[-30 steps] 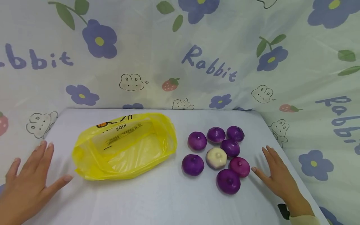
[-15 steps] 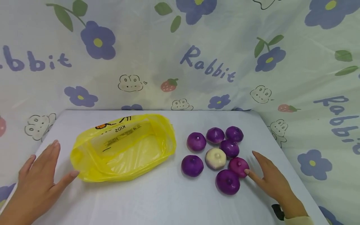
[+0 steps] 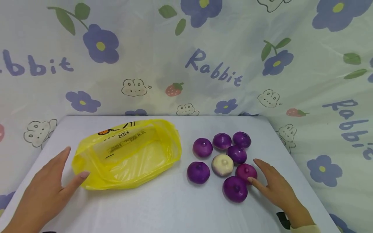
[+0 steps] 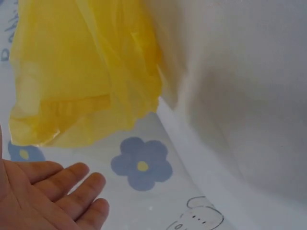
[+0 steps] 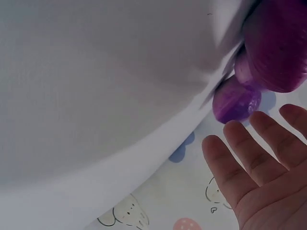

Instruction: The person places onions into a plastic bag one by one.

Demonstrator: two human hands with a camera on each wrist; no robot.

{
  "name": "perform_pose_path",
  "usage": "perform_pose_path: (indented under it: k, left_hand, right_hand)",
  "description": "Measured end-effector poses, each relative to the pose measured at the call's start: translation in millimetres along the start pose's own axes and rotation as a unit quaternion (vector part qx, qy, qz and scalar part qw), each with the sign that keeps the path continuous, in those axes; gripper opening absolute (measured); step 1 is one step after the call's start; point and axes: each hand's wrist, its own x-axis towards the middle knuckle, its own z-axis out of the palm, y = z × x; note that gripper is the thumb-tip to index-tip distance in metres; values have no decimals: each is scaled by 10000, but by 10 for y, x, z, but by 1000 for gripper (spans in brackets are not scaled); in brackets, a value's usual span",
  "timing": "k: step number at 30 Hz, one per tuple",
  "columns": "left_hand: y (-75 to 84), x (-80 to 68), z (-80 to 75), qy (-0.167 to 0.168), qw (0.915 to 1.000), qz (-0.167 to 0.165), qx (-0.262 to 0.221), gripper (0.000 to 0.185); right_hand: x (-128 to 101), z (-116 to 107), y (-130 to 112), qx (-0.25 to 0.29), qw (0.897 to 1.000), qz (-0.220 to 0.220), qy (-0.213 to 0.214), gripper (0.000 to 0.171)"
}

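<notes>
Right hand [image 3: 275, 189] has slid against the reddish-purple onion [image 3: 246, 171].

The crinkled yellow plastic bag [image 3: 126, 155] bears the upside-down word "KIDS" in dark print, beside smaller lines too fine to read; the pale flower-printed fabric backdrop [image 3: 186, 58] repeats the word "Rabbit" in purple handwriting

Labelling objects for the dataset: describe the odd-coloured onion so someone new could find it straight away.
Start at the yellow plastic bag on the left of the white table; to its right sits a cluster of eight small onions. The one you want lies in the middle of that cluster, just left of the right hand. It alone is mostly creamy white, while all its neighbours are purple.
</notes>
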Motion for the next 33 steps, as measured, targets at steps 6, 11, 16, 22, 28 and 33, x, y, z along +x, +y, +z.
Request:
perform_pose_path:
  k: [6, 11, 16, 22, 28, 33]
  left_hand:
    - [55, 11, 6, 4, 10000, -12, 22, 95]
    - [92, 19, 23, 49, 10000, -58, -47, 93]
    - [131, 75, 40, -85, 9994, -328, -26, 97]
    - [151, 131, 71, -119, 9990, -425, 25, 103]
    - [207, 133, 66, 97, 9997, -161, -124, 96]
    - [243, 137, 70, 181, 9996, -188, -99, 86]
  right_hand:
    - [13, 37, -25, 78, 9999, -107, 79, 77]
    - [19, 72, -32, 107, 9996, -238, 78, 77]
    - [5, 80, -54, 89, 9993, -367, 17, 76]
    - [-15, 91, -58, 11, 9980, -613, 141, 73]
    - [-14, 79, -51, -14, 9974, -705, 137, 74]
    - [-10, 53, -55, -26, 9974, -721, 17, 79]
